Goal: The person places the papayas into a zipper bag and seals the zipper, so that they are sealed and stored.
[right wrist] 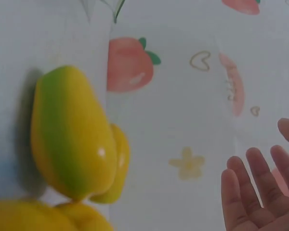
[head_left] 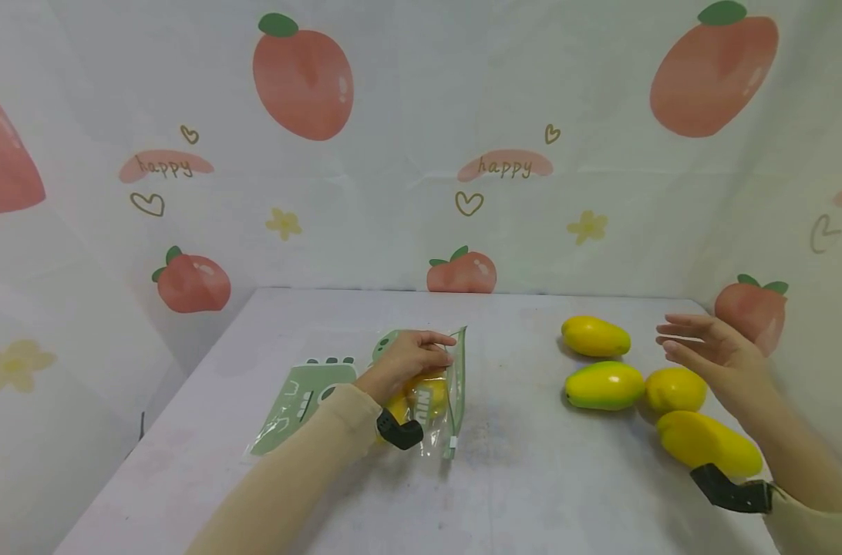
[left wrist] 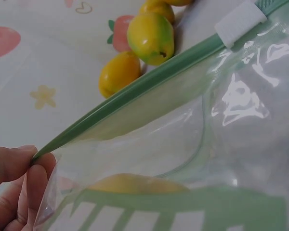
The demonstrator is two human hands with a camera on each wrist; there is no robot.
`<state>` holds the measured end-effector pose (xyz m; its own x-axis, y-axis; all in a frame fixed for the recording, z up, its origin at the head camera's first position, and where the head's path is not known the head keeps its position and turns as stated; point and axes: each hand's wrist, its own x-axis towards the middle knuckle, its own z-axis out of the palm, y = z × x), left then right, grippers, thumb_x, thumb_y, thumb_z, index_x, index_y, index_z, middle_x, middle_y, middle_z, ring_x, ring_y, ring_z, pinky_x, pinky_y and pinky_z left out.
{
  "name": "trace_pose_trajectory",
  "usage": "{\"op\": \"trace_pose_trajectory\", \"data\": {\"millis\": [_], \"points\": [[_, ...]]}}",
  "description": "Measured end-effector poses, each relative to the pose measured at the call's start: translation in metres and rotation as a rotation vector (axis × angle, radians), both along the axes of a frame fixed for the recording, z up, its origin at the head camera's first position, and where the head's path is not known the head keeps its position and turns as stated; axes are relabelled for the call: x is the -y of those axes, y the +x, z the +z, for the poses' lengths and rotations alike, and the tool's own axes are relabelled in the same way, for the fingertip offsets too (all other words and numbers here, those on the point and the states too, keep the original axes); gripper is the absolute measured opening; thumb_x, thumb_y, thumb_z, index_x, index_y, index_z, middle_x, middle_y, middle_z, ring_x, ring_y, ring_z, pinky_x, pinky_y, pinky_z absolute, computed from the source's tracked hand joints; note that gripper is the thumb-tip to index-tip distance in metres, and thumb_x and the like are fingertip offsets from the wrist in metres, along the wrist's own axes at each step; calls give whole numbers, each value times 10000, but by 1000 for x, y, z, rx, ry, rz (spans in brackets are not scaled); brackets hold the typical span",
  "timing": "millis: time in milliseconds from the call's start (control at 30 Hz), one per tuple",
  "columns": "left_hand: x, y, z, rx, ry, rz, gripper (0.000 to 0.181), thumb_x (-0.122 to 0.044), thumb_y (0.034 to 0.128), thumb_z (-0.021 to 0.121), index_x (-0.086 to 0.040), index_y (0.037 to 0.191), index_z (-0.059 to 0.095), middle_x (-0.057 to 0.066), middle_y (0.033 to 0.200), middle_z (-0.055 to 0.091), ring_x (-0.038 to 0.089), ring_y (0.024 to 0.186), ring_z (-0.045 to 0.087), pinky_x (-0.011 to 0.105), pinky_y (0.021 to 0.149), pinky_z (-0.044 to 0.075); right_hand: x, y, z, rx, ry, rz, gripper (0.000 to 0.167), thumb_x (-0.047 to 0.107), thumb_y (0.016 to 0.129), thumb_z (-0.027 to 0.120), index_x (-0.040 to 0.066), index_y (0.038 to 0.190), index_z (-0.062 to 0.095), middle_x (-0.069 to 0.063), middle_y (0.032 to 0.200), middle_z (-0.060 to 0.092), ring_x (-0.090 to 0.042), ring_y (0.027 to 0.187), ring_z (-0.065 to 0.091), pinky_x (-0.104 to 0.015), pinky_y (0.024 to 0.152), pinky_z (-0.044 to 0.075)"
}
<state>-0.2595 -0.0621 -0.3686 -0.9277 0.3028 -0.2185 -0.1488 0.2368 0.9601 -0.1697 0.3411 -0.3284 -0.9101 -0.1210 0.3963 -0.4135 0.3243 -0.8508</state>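
Note:
My left hand (head_left: 409, 361) pinches the top corner of a clear zip bag with a green edge (head_left: 460, 385); in the left wrist view the fingertips hold the end of the green strip (left wrist: 130, 89). Something yellow (head_left: 428, 393) shows through the bag's plastic. A white slider (left wrist: 240, 23) sits on the strip. My right hand (head_left: 722, 358) is in the air above and right of several yellow mango-like fruits, fingers apart and holding nothing. The nearest ones are a round yellow fruit (head_left: 675, 390) and a long one (head_left: 708, 443); a green-tinged one (right wrist: 70, 132) shows in the right wrist view.
A second bag with a green cartoon print (head_left: 303, 401) lies flat on the left of the table (head_left: 518, 493). Two more fruits, one yellow (head_left: 595, 336) and one green-tinged (head_left: 604, 385), lie left of my right hand. A fruit-patterned cloth (head_left: 393, 208) hangs behind.

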Motion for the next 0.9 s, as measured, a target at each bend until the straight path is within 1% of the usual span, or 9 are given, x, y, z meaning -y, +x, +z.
{"op": "trace_pose_trajectory", "data": {"millis": [67, 167, 233, 400, 533, 600, 733, 800, 900], "points": [[0, 0, 0, -3, -1, -1, 342, -68, 881, 682, -24, 1218, 640, 35, 869, 637, 147, 783, 612, 272, 835, 554, -9, 4, -5, -13, 19, -33, 406, -72, 935, 537, 180, 1251, 576, 219, 1098, 650, 86, 948, 633, -42, 785, 474], [0, 0, 0, -1, -1, -2, 346, -72, 882, 680, -23, 1222, 636, 37, 872, 633, 149, 786, 612, 271, 842, 552, -21, 11, -12, -6, 144, -133, 398, -24, 944, 556, 259, 1223, 559, 306, 1084, 603, 158, 931, 587, 0, 757, 432], [0, 0, 0, -3, -7, -2, 346, -77, 882, 680, -28, 1222, 638, 37, 876, 634, 147, 785, 612, 262, 833, 551, -28, 15, -17, 10, 191, -179, 392, 1, 946, 569, 293, 1207, 550, 341, 1073, 580, 186, 918, 565, 10, 735, 418], [0, 0, 1, 1, -26, 7, 351, -81, 878, 683, -39, 1224, 641, 40, 884, 650, 144, 790, 624, 251, 817, 552, -42, 22, -28, 37, 207, -204, 427, -2, 942, 573, 358, 1171, 547, 372, 1056, 558, 212, 904, 538, 7, 702, 429], [0, 1, 1, 7, -33, 14, 349, -80, 878, 683, -46, 1223, 643, 42, 887, 650, 151, 796, 625, 252, 822, 552, -50, 26, -39, 78, 296, -238, 383, 62, 948, 595, 357, 1181, 525, 419, 1040, 489, 253, 886, 467, 2, 663, 422], [0, 1, 2, 9, -38, 16, 352, -83, 878, 683, -48, 1226, 642, 41, 889, 651, 150, 797, 626, 244, 813, 551, -53, 28, -44, 101, 346, -247, 357, 91, 947, 606, 337, 1191, 518, 434, 1030, 455, 262, 878, 434, -3, 648, 414], [0, 1, 2, 8, -33, 16, 357, -78, 875, 685, -41, 1227, 642, 41, 886, 647, 149, 790, 622, 244, 806, 550, -62, 31, -53, 130, 402, -211, 351, 89, 946, 607, 286, 1222, 517, 440, 1041, 435, 258, 886, 424, -20, 645, 417], [0, 1, 2, 4, -26, 11, 354, -75, 876, 684, -34, 1225, 642, 42, 885, 642, 146, 783, 616, 245, 807, 549, -66, 32, -57, 163, 420, -195, 318, 101, 951, 601, 214, 1236, 517, 447, 1041, 422, 253, 880, 430, -41, 642, 437], [0, 0, 1, 6, -23, 6, 348, -80, 876, 686, -39, 1219, 646, 42, 890, 642, 145, 782, 614, 244, 810, 548, -73, 34, -64, 210, 458, -192, 340, 140, 959, 599, 40, 1263, 484, 465, 1030, 388, 261, 873, 417, -63, 632, 459]]}}
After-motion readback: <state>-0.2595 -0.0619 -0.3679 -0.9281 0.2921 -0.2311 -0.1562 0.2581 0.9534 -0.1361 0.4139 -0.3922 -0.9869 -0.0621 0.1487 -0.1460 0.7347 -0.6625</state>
